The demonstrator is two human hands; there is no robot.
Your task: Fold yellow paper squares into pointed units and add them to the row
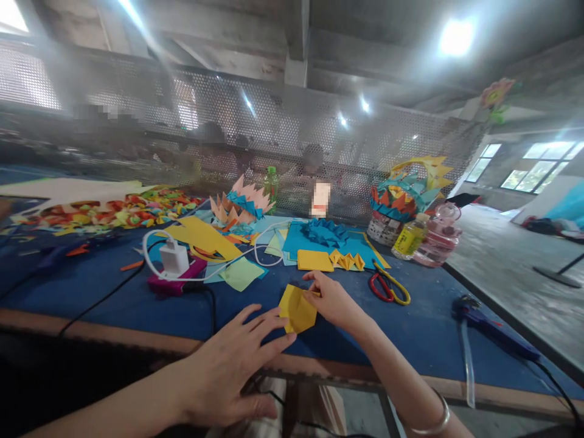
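On the blue tabletop near the front edge lies a partly folded piece of yellow paper (298,311). My left hand (241,350) is stretched out with fingers spread, its fingertips resting on the paper's left side. At the paper's upper right corner, my right hand (329,299) is closed in a pinch. Just beyond are a stack of yellow paper squares (315,261) and some folded yellow paper points (347,261). Red and yellow scissors (387,286) lie to the right of my right hand.
A white charger (173,258) sits on a purple power strip (176,278), its cable crossing the table. A glue gun (497,331) lies at right. Bottles (410,237), a pink jug (440,237), folded paper crowns (241,204) and paper scraps (109,210) stand farther back before a mesh screen.
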